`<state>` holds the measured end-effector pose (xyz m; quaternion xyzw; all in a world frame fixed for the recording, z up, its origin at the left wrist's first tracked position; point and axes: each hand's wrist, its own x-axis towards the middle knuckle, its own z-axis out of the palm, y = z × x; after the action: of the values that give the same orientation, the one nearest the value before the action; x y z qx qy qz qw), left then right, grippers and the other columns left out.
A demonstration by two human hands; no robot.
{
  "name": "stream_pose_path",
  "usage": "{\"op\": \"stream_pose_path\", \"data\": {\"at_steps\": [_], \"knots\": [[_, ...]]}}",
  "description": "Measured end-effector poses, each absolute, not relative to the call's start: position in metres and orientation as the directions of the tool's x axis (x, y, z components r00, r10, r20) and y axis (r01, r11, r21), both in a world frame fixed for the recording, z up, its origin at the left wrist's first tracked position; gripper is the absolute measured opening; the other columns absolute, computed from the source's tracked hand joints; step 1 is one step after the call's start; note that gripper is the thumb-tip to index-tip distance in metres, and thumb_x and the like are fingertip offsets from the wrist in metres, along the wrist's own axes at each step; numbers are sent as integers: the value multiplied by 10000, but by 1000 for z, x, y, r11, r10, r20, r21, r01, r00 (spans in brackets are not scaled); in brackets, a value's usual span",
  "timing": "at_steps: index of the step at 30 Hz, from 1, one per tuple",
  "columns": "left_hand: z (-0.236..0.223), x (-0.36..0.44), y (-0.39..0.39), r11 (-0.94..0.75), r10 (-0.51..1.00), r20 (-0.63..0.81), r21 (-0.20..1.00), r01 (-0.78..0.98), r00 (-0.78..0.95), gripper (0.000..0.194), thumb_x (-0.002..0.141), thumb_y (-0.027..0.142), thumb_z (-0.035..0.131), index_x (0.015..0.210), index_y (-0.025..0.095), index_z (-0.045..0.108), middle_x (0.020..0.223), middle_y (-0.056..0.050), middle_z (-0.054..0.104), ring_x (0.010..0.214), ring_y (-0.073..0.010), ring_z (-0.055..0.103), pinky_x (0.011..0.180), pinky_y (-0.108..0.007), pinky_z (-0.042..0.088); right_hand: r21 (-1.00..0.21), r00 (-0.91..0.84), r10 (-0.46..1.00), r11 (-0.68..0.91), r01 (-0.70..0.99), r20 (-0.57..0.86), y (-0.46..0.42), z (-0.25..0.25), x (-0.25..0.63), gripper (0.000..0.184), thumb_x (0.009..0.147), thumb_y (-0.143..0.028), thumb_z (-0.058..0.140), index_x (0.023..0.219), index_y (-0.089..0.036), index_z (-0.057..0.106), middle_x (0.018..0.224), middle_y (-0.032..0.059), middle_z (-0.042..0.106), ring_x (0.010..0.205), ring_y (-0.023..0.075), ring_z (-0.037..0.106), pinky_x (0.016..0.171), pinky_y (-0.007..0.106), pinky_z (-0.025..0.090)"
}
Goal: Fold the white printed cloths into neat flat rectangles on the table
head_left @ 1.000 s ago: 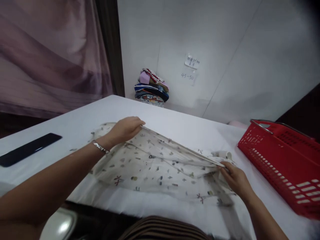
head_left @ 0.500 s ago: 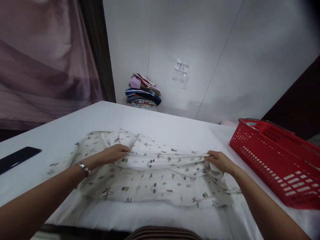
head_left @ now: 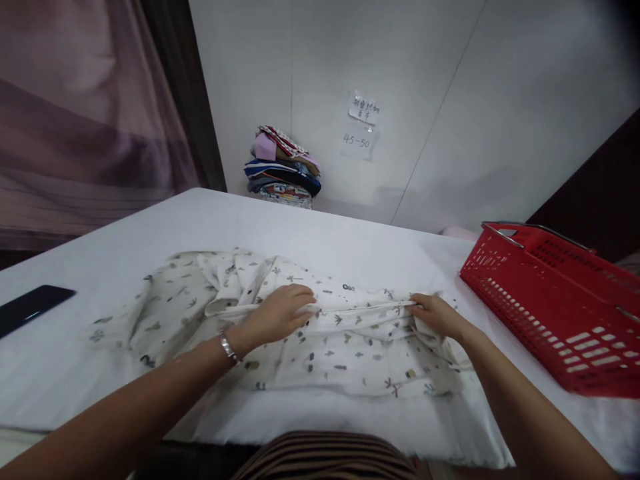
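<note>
Printed cloth [head_left: 345, 360]: thin, white, scattered with small coloured motifs; spread across the near part of the tabletop [head_left: 380, 257], rumpled and bunched toward the left.
Raised fold [head_left: 367, 308]: crosswise in the printed cloth, roughly level, passing under the left grip [head_left: 280, 313] and ending at the right grip [head_left: 437, 315].
Right grip: narrow, pinching the raised fold at its right end.
Left grip: palm down, touching the raised fold farther left; cannot tell whether pinched tight.
Bracelet [head_left: 229, 348]: silver-coloured, around the left wrist.
Striped clothing [head_left: 325, 460]: dark and brown bands, at the bottom of the view.
Basket [head_left: 550, 320]: red, slotted, on the tabletop right of the printed cloth, apart from it.
Flat black object [head_left: 35, 307]: glossy, at the left, partly cut off by the view.
Fabric stack [head_left: 285, 167]: many colours, beyond the far edge, by the pale wall [head_left: 400, 53].
Notes [head_left: 357, 140]: two on the wall, lower one reading "45-50".
Curtain [head_left: 65, 133]: mauve, far left.
</note>
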<state>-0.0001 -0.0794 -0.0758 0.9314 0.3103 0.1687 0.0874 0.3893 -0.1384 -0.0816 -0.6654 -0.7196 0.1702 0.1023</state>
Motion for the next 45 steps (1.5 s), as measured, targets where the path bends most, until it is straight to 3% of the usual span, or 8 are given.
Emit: {"op": "stream_pose_path", "data": {"at_steps": [4,12,23,28,35,39,42,45], "knots": [[-93,35,-84,-784,604,257,364,504,754,136,854,313,516,903,203,579,1133,-46,577,1034,-187,528,888,-332,424,-378,-88,993,52,924,-78,-140,-82,391,243,830,-363,427,751,-195,584,644,-6,604,604,146,520,552,241,344],[-105,43,-84,-656,708,100,459,600,699,181,808,318,568,952,211,541,929,-14,605,815,-181,559,697,-298,426,-416,-101,994,71,907,-51,-145,-78,386,229,839,-349,425,750,-197,570,622,-19,564,586,132,494,532,228,325],[-97,42,-86,-574,782,129,531,623,610,98,803,272,532,773,192,485,776,7,555,696,-145,509,600,-252,360,-433,-98,994,69,899,-45,-144,-81,390,235,828,-371,444,779,-194,591,643,-14,580,600,135,494,558,234,343],[-95,42,-85,-543,815,186,575,611,549,90,820,272,523,879,204,519,829,9,593,731,-144,541,636,-251,385,-429,-110,993,80,900,-45,-146,-81,391,223,831,-341,430,779,-194,590,664,-12,596,624,142,514,572,236,353],[-80,39,-91,-600,783,169,463,652,599,96,850,246,482,865,195,561,870,-3,621,783,-157,570,677,-258,406,-353,-111,989,71,933,-94,-150,-65,375,260,835,-343,409,765,-188,605,668,19,615,635,165,548,574,246,365],[-65,43,-103,-581,797,120,419,698,592,94,829,195,484,841,187,576,872,-13,636,782,-157,586,668,-247,418,-291,-46,997,26,956,-62,-154,-52,356,363,829,-369,425,1085,-199,618,770,49,664,716,206,593,625,273,394],[-57,49,-110,-593,787,111,408,694,607,98,819,206,501,858,190,590,888,-20,642,819,-162,597,690,-245,431,-375,-117,992,90,923,-50,-157,-56,330,557,838,-429,433,1359,-234,407,755,24,665,686,200,596,619,273,406],[-58,56,-113,-624,763,117,391,676,636,123,825,235,507,897,194,599,921,-23,648,863,-173,603,722,-257,441,-464,-278,956,204,862,-97,-155,-73,293,616,842,-418,435,1415,-232,306,694,-7,645,613,177,575,603,264,398]]}}
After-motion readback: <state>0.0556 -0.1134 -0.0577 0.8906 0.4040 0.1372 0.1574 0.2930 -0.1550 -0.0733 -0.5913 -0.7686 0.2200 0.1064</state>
